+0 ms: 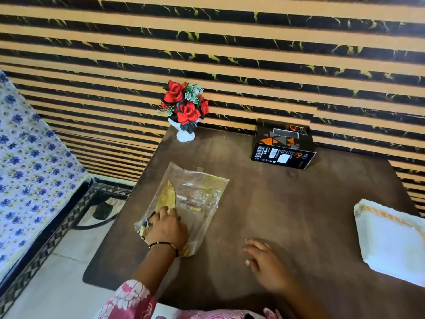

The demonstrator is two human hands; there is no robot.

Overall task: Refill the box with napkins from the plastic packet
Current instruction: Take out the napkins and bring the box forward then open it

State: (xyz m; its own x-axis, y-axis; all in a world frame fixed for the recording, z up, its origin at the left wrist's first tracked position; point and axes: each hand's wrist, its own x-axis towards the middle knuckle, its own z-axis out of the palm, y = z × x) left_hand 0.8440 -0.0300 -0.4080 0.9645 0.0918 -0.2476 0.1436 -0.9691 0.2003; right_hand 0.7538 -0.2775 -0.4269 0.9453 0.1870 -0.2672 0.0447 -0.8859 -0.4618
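Dark brown table (287, 215) fills frame centre; striped black-and-tan wall (230, 42) across the top. Napkin stack (391, 240) lies at right edge, well apart from my hands. Plastic packet (190, 203) lies flat left of centre, long axis slanting toward upper right; my left hand (166, 229) presses its near end, fingers straight. Black box (284, 143) sits upper right, slot upward. My right hand (264, 261) hovers relaxed, holding nothing.

Napkin stack (391, 238) cut off by right edge. Left hand (166, 229) hides near end of plastic packet (190, 199). Box (284, 143) label print too small to read.
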